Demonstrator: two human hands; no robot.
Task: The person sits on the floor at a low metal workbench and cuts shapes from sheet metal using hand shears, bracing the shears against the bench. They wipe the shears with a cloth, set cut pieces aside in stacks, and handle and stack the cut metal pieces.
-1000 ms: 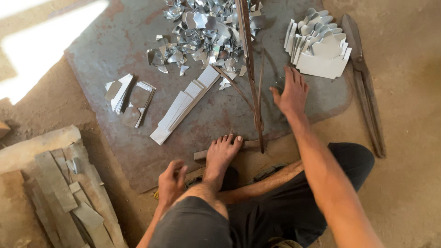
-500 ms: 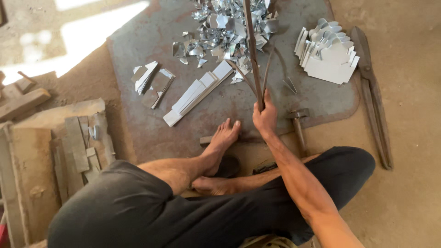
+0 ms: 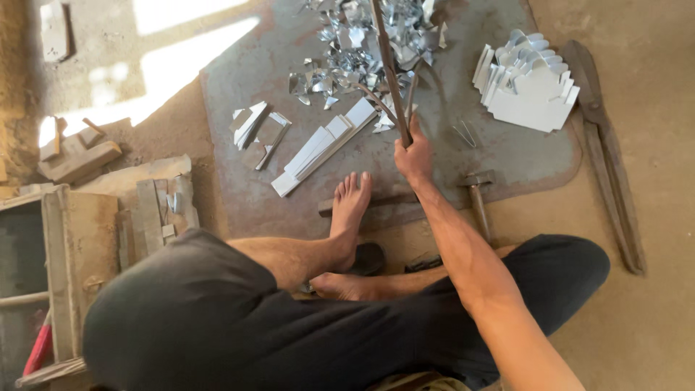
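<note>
Since the earlier frame the right hand (image 3: 414, 156) has left the metal mat (image 3: 239, 87) and now grips the long shears (image 3: 387, 65). The left hand is out of view. A stack of cut shapes (image 3: 528, 87) lies finished; strips (image 3: 322, 145) remain uncut, scraps (image 3: 347, 43) heaped beside the blades.

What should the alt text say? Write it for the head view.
A seated person's right hand grips the long handles of metal shears standing over a pile of sheet-metal scraps on a worn metal plate. Cut metal strips, a hammer and a bare foot lie nearby.
</note>
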